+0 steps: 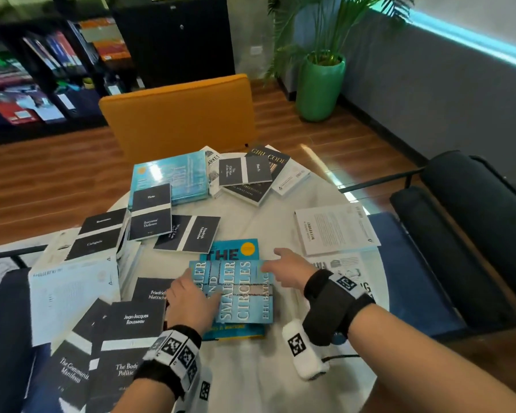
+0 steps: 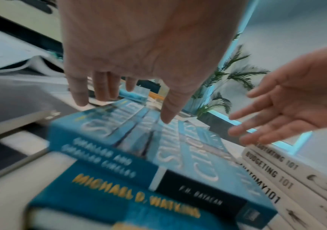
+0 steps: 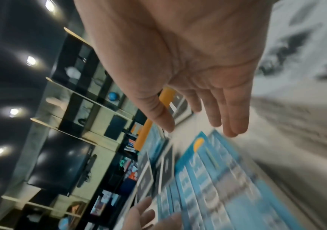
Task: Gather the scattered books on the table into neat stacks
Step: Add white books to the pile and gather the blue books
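A light blue book, "Smaller and Smaller Circles" [image 1: 245, 293] [image 2: 178, 155] [image 3: 217, 186], lies on a teal book [image 1: 233, 248] [image 2: 91, 194] near the front of the round white table [image 1: 251, 216]. My left hand [image 1: 191, 293] [image 2: 125, 109] is at its left edge, fingers straight, thumb tip touching the cover. My right hand [image 1: 286, 269] [image 3: 199, 129] hovers at its far right corner, fingers straight and holding nothing. Small black books [image 1: 131, 323] lie scattered on the left. A white stack of "101" books [image 2: 276, 174] sits to the right.
More books lie at the table's far side: a large blue one [image 1: 170, 174] and a black pile [image 1: 251, 174]. An orange chair [image 1: 179, 114] stands behind the table, a dark chair [image 1: 474, 234] to the right, and a potted plant [image 1: 319, 84] beyond.
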Action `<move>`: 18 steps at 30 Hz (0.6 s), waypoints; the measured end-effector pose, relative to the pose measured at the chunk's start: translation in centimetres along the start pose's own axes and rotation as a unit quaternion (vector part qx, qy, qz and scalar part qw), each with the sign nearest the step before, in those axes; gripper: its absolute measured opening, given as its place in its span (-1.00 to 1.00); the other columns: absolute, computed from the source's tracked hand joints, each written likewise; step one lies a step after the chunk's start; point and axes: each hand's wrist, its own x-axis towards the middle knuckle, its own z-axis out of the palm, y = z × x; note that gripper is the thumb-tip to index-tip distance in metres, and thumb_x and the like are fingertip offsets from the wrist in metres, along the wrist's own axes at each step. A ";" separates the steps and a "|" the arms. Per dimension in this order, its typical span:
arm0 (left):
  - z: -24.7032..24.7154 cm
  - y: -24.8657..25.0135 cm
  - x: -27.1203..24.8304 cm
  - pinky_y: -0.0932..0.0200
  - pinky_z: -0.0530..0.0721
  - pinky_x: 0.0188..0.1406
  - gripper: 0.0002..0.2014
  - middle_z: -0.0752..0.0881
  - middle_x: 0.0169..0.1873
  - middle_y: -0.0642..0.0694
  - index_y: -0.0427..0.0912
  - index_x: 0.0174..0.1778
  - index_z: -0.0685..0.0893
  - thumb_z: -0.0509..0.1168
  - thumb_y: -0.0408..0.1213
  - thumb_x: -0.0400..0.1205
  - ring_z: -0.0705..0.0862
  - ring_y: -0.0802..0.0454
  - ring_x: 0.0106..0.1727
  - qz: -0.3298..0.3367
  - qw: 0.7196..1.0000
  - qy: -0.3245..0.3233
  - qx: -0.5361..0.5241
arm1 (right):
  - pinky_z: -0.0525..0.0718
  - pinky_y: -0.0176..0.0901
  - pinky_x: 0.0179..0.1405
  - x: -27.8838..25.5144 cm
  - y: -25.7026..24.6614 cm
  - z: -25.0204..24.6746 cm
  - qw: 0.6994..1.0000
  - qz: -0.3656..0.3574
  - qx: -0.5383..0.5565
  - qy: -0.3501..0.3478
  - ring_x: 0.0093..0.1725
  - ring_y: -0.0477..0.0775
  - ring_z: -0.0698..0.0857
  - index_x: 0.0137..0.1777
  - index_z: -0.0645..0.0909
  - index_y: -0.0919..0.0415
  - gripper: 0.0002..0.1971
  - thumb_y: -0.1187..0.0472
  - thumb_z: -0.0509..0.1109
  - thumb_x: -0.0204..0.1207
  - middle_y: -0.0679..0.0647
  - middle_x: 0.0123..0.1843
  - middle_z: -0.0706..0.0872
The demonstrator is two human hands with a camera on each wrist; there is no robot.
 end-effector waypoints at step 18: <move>7.5 22.2 10.5 -0.12 0.41 0.52 -0.15 0.38 0.54 -0.23 -0.19 0.64 0.24 0.39 0.17 0.54 0.41 -0.21 0.54 0.211 0.938 -0.194 0.197 | 0.75 0.07 0.05 7.0 9.4 -21.7 0.972 0.117 -0.137 0.152 0.02 0.20 0.69 0.31 0.55 0.39 -0.46 0.08 0.53 0.44 0.25 0.15 0.70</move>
